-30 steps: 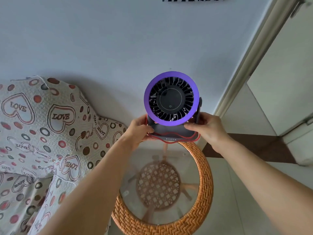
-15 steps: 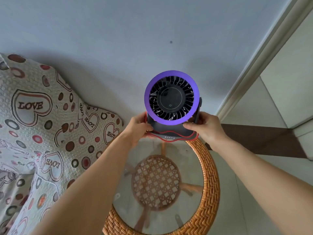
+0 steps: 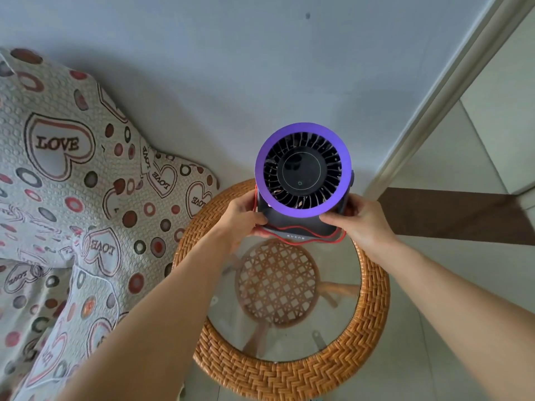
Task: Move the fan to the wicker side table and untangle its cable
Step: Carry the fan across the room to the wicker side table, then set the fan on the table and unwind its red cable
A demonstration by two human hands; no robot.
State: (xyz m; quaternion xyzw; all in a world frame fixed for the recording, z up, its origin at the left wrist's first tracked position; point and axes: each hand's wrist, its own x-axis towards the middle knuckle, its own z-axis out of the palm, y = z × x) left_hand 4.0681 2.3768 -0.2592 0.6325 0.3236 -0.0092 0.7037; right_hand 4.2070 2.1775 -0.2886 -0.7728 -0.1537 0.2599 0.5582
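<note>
Fan [image 3: 302,172], purple ring and dark base, held upright over the far edge of the wicker table [image 3: 373,299]; whether the base touches the glass top can't be told. Left hand [image 3: 243,218] grips the base's left side, fingers curled around it. Right hand [image 3: 362,219] grips the right side the same way. Red cable [image 3: 301,228] is wound around the base, crossing its front. Chair cover [image 3: 72,180] with a LOVE-heart print sits just left of the table.
</note>
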